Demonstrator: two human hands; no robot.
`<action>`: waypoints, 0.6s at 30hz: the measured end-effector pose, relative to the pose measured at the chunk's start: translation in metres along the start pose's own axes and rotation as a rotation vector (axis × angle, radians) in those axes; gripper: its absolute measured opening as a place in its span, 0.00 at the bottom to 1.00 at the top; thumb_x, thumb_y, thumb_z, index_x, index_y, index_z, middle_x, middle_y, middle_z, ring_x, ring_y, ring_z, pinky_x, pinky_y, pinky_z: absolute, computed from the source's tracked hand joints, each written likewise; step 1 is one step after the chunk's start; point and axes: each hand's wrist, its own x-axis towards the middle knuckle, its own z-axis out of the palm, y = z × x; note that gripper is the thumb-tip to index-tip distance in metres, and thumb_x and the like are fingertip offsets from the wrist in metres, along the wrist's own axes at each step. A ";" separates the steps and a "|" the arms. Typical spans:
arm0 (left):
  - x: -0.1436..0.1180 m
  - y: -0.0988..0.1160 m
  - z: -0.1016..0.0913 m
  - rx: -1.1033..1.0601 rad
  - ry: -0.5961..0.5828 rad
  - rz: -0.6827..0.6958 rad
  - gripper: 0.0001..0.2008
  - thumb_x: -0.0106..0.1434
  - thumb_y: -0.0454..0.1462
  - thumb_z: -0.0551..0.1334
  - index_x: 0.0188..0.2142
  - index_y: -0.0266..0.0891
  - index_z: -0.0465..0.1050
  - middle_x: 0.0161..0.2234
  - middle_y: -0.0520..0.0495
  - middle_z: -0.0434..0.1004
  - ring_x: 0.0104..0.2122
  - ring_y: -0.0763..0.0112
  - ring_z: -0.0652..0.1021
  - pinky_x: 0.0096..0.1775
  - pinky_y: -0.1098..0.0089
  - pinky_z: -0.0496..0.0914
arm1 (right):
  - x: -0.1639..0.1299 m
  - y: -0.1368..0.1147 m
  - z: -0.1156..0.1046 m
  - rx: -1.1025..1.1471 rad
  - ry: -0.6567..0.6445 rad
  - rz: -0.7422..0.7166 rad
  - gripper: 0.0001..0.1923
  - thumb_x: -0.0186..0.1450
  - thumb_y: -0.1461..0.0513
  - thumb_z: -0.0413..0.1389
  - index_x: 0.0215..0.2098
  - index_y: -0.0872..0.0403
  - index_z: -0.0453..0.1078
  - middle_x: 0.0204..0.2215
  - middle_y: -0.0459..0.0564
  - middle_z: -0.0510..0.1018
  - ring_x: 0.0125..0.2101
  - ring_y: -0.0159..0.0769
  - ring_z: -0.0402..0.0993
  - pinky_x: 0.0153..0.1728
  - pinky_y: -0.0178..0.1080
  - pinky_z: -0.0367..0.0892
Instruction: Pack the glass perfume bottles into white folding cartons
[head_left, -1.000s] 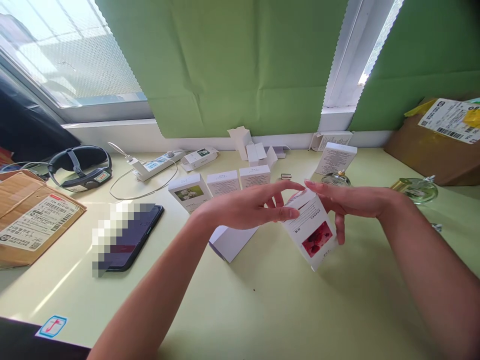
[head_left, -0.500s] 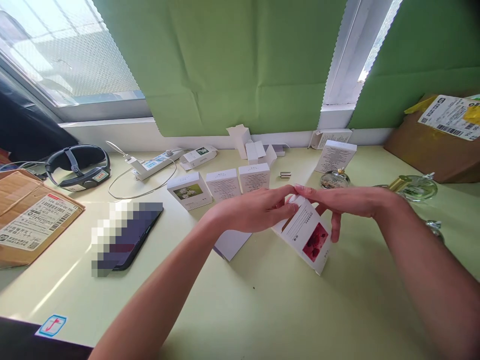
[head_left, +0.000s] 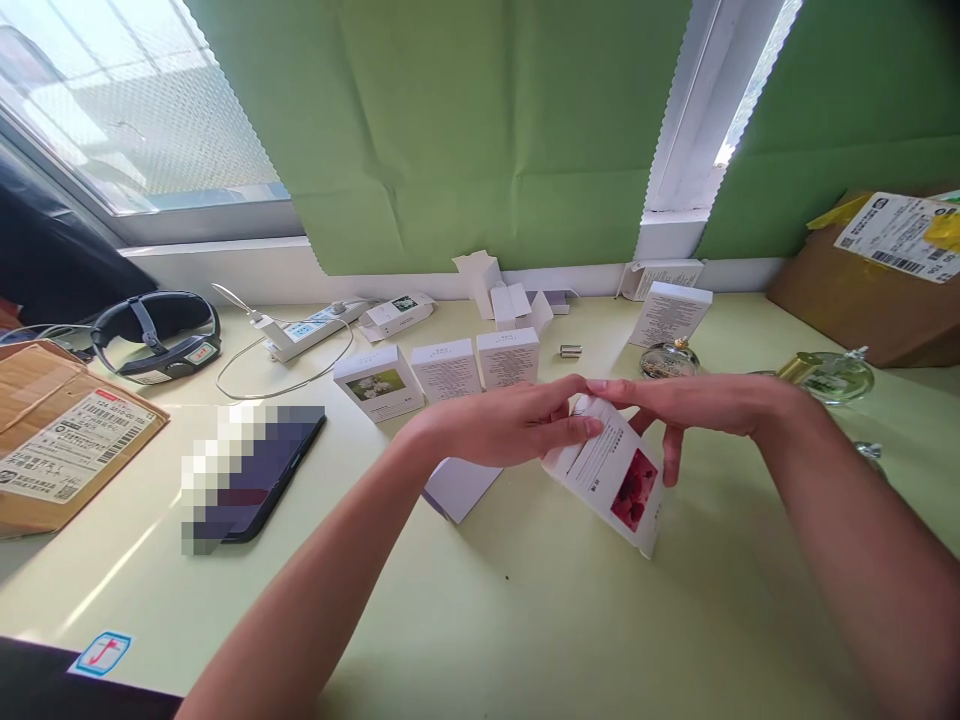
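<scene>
Both my hands hold a white cardboard box (head_left: 600, 475) with a red flower picture, tilted above the table. My left hand (head_left: 529, 415) grips its upper left end, the thumb lying along the printed side. My right hand (head_left: 667, 405) reaches over the box's far top corner, fingers bent down behind and beside it. The index fingertips meet at the top edge. Part of the box's upper end is hidden by the hands. Under my left wrist lies a white flat box or card (head_left: 463, 490), partly covered. Just beyond stand white boxes (head_left: 446, 370) in a row.
At the right are glass perfume bottles (head_left: 832, 378), one bottle (head_left: 670, 358) beside a standing white box (head_left: 673, 312). A small silver cap (head_left: 571, 351) lies mid-table. To the left are a phone (head_left: 274, 475), a power strip (head_left: 315, 328), a head strap (head_left: 157, 335) and a carton (head_left: 75, 440).
The gap at the box's upper end, open earlier with brown showing inside, is now closed over. The box has turned slightly and its lower end has shifted a little right and down.
</scene>
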 end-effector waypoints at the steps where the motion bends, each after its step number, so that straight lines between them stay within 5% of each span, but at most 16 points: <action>1: 0.000 -0.001 0.000 -0.011 -0.011 0.003 0.18 0.71 0.53 0.47 0.48 0.45 0.63 0.34 0.52 0.71 0.32 0.72 0.72 0.32 0.71 0.64 | 0.000 -0.001 0.000 0.037 -0.043 0.021 0.29 0.67 0.41 0.49 0.58 0.44 0.73 0.48 0.53 0.81 0.44 0.50 0.79 0.38 0.45 0.80; 3: 0.000 -0.002 -0.001 -0.018 -0.025 -0.006 0.18 0.71 0.53 0.49 0.49 0.45 0.63 0.35 0.51 0.72 0.33 0.72 0.72 0.32 0.72 0.64 | 0.001 -0.004 0.001 0.106 -0.128 0.081 0.28 0.66 0.42 0.50 0.59 0.44 0.71 0.51 0.53 0.79 0.47 0.50 0.78 0.40 0.44 0.79; 18: 0.007 -0.005 0.005 0.031 -0.112 -0.078 0.26 0.65 0.60 0.52 0.49 0.44 0.60 0.39 0.48 0.73 0.35 0.69 0.72 0.33 0.69 0.63 | 0.003 -0.006 -0.001 0.107 -0.208 0.071 0.27 0.68 0.47 0.50 0.63 0.42 0.66 0.53 0.52 0.77 0.51 0.49 0.74 0.39 0.42 0.79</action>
